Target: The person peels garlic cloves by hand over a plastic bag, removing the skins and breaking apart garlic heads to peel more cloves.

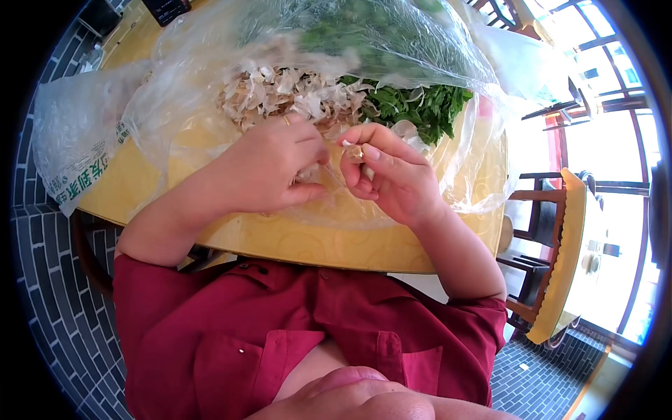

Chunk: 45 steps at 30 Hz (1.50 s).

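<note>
Between the thumb and fingertips of my right hand (pixel 402 171) is a small golden-brown garlic clove (pixel 355 153) with a whitish tip. My left hand (pixel 269 164), wearing a thin ring, is curled beside it, a short gap away. Something pale shows between its fingers and thumb, mostly hidden. Just beyond both hands lies a heap of papery garlic skins (pixel 280 91), white and brownish. Leafy green herbs (pixel 420 108) spread to the right of the skins, partly under clear plastic. Thin clear plastic also lies on the table under my hands.
A large clear plastic bag (pixel 364 38) covers more greens across the far side of the yellow table (pixel 280 238). A white bag with green print (pixel 87 147) hangs over the left edge. A dark object (pixel 166 10) stands at the back. Chairs and another table (pixel 563 259) are at right.
</note>
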Tool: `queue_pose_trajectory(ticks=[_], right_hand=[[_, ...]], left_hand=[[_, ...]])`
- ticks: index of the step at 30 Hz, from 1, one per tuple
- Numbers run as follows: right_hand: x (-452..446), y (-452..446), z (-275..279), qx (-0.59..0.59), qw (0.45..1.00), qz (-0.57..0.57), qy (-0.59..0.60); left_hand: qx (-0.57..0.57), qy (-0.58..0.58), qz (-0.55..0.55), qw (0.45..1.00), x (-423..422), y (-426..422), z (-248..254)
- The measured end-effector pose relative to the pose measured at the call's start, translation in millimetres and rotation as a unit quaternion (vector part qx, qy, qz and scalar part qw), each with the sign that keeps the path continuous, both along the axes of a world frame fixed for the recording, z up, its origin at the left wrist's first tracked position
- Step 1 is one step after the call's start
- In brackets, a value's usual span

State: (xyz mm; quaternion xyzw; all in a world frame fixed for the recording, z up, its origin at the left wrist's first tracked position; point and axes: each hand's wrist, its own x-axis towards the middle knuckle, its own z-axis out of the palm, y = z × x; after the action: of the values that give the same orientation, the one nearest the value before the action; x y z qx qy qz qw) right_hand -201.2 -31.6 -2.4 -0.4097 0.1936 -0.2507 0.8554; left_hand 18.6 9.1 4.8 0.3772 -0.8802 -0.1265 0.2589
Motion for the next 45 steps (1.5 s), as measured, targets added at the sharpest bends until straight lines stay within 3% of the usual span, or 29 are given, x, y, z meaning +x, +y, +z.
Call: queue_pose_trajectory(ticks=[6, 9, 12, 30, 36, 45], right_hand=[[1.9, -1.3, -2.1, -0.028, 0.999, 0.004, 0.042], [3.7, -0.3, -2.7, -0.071, 0.995, 0.006, 0.075], [5.6, 0.6, -0.7, -0.109, 0.988, 0.005, 0.107], [1.9, 4.1, -0.4, -0.222, 0.961, -0.02, 0.162], [2.5, 7.9, 2.0, -0.237, 0.954, -0.024, 0.181], [1.1, 6.7, -3.2, -0.243, 0.959, -0.013, 0.143]], left_hand=[[-0.01, 0.202, 0.031, 0.979, -4.3, 2.3, 8.9], [0.048, 0.221, 0.085, 0.97, -6.4, 7.1, 12.8], [0.034, 0.241, 0.061, 0.968, -8.6, 5.5, 7.1], [0.091, 0.259, 0.053, 0.96, -6.0, 9.2, 2.1], [-0.026, 0.212, 0.031, 0.976, -8.1, 9.0, -0.5], [-0.105, 0.172, 0.002, 0.979, -8.1, 10.4, -1.1]])
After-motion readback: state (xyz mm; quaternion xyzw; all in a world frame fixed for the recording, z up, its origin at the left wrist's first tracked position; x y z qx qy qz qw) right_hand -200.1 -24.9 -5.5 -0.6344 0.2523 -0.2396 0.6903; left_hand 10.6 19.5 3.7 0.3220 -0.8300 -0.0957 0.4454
